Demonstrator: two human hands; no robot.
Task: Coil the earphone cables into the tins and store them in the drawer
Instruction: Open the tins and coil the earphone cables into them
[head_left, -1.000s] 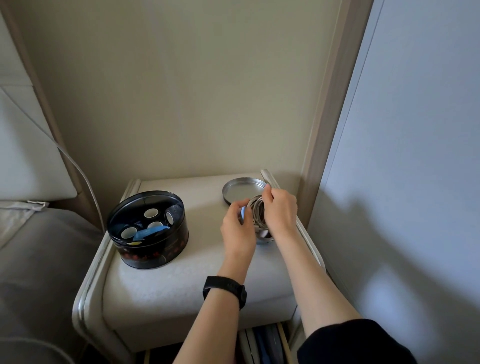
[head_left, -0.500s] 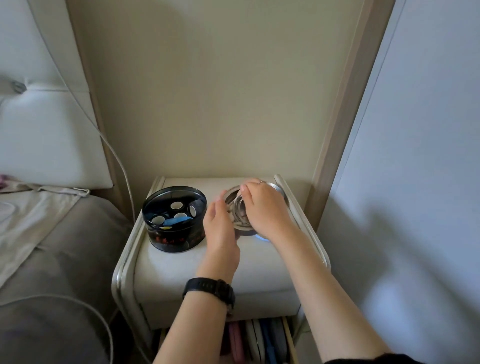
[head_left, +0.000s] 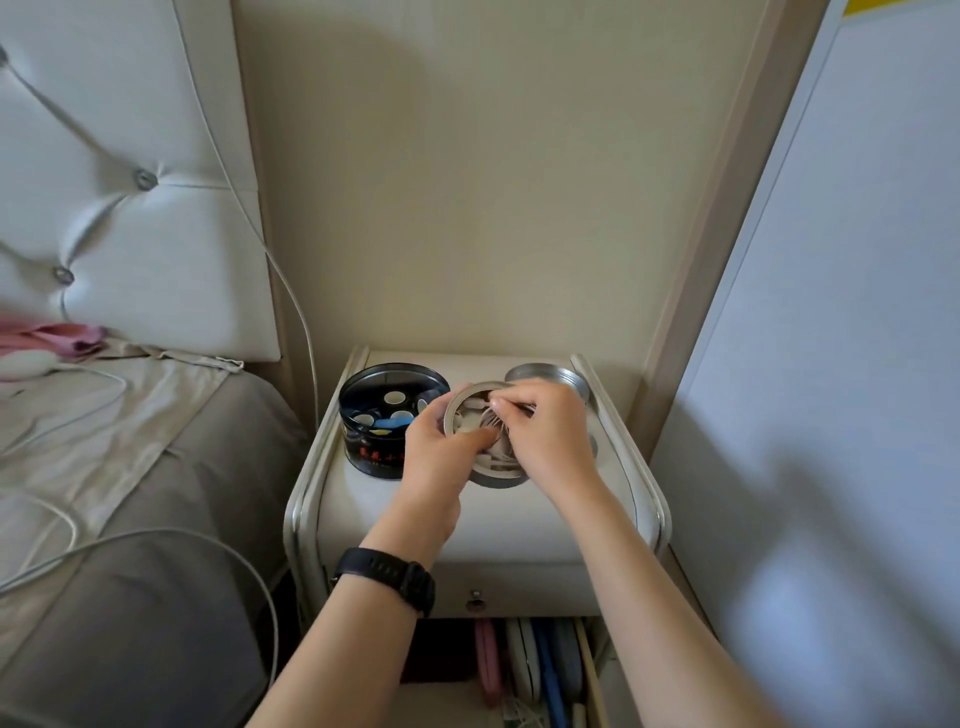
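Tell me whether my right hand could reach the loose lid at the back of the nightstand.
Probably yes: the lid lies just behind the right hand with nothing between, though that hand pinches the cable.

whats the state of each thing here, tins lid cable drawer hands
small tin, open, tilted, gripped by left hand
earphone cable, inside small tin, pinched by right hand
lid, off, lying behind small tin
black tin, open, upright
drawer, open

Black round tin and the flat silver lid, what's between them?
Head view: the small round silver tin, gripped by the left hand, right hand pinching white earphone cable.
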